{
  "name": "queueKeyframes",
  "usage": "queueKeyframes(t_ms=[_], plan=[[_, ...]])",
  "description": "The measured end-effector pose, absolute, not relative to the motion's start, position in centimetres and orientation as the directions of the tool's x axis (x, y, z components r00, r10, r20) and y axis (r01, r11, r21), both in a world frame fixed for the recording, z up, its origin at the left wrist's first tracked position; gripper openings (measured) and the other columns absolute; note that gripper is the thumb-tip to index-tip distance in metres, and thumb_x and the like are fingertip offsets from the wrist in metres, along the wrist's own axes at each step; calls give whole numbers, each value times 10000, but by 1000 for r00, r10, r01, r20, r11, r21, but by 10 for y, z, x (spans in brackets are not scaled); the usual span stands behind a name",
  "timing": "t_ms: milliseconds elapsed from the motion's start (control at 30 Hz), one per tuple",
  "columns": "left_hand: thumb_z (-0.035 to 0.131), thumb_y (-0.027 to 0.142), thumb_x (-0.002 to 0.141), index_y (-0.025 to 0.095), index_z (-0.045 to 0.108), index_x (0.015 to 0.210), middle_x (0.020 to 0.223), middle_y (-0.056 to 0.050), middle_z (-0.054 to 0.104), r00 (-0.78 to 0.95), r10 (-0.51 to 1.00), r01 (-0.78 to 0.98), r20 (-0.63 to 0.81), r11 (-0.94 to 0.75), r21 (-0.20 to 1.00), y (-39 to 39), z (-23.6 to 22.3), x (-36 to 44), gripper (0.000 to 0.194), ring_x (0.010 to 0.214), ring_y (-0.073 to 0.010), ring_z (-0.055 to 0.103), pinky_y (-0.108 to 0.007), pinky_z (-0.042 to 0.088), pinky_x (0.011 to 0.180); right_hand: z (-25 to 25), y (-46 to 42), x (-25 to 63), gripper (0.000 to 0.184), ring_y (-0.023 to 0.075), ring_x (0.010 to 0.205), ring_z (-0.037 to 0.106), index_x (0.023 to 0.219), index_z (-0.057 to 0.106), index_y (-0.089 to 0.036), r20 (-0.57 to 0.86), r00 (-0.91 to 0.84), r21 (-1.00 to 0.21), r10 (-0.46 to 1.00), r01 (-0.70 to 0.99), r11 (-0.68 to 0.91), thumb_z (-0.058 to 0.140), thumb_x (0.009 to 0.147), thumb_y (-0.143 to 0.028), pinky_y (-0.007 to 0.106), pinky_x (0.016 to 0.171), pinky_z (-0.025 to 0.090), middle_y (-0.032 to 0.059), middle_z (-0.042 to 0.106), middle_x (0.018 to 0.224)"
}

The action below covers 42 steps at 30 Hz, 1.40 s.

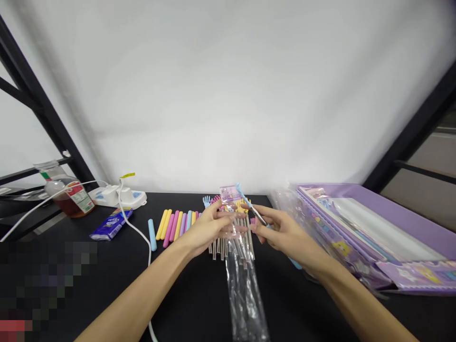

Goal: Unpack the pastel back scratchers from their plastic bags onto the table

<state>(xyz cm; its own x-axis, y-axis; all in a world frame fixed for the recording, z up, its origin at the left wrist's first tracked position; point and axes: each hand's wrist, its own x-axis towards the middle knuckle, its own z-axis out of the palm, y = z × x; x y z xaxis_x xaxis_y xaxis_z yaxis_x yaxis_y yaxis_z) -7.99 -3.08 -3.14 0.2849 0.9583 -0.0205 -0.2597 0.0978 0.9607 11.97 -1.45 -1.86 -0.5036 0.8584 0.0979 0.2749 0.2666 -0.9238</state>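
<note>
My left hand (206, 225) pinches a long clear plastic bag (245, 294), its fingers around the upper part. A small printed purple card (230, 194) shows at the bag's top, and the bag's lower end hangs toward me. In my right hand (280, 229) is a back scratcher (258, 216) with a light blue claw head, a metal rod and a blue handle, held slanting beside the bag. Beneath both hands lies a bunch of metal rods (214, 251) with blue, pink and yellow claw heads, partly hidden by the hands and bag.
Several coloured handle tubes (173, 227) lie in a row at left. Beyond them are a blue packet (111, 224), a white power strip (140, 198) with cables and a glass bottle (69, 192) of brown liquid. A purple box (388, 209) with packaged items stands at right.
</note>
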Motion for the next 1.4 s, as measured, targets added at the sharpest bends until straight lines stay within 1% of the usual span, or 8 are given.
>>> queueKeyframes(t_ms=[133,267,500,700,867,967,1100,1400], plan=[[662,336,864,247,493,1355,860,-86,700,322,946,-151,-35,88,985,-34,-31,-78,527,819,-268,723,-382,597,657,-23,-9,119,455,163,748,609,1338,618,-221,232,-492,-882,839,257,394,597,909,-370,299,700,510,40,713,928],[568,332,908,207,377,1464,681,-60,689,416,909,-89,-29,72,993,-37,-34,-73,601,666,-231,706,-361,579,645,-24,-9,117,370,219,996,648,1255,675,-218,343,-430,-854,835,228,468,580,921,-345,368,920,500,61,725,1095],[484,182,879,156,230,1537,477,72,551,460,880,117,-117,70,991,-35,-38,-82,706,471,-154,607,-276,514,559,-25,-5,121,340,179,678,586,1031,750,-187,381,-241,-793,893,413,449,634,866,-461,297,629,466,33,699,777],[451,143,832,152,323,1507,409,99,454,475,871,101,-128,91,991,-32,-37,-87,687,393,-132,526,-252,495,492,-23,4,136,295,182,712,566,739,680,-173,330,-272,-831,904,370,415,643,830,-452,298,672,424,28,640,712],[507,180,830,176,487,1406,401,93,412,277,957,-56,-85,104,993,-22,-32,-94,576,368,-112,462,-229,466,452,-17,18,151,286,180,689,575,741,655,-180,347,-15,-825,938,470,313,623,814,-455,290,653,406,23,635,698],[550,185,823,188,516,1363,454,73,471,88,993,-178,-73,88,980,-17,-33,-95,541,426,-113,487,-249,505,506,-15,29,145,229,189,711,617,717,674,-176,189,-87,-695,978,692,196,605,833,-361,279,665,408,34,667,694],[561,216,833,214,544,1311,490,54,506,7,995,-184,-104,103,977,-16,-39,-94,478,462,-127,519,-280,523,544,-22,42,130,138,213,739,658,747,680,-159,40,-44,-419,998,906,57,585,825,-220,269,607,390,90,707,740],[575,238,823,239,556,1291,513,51,511,6,999,-151,-50,50,987,-20,-42,-92,468,485,-141,545,-289,538,558,-37,38,123,108,275,766,656,786,640,-160,55,-31,-270,998,962,44,583,850,-226,310,596,355,138,683,773]])
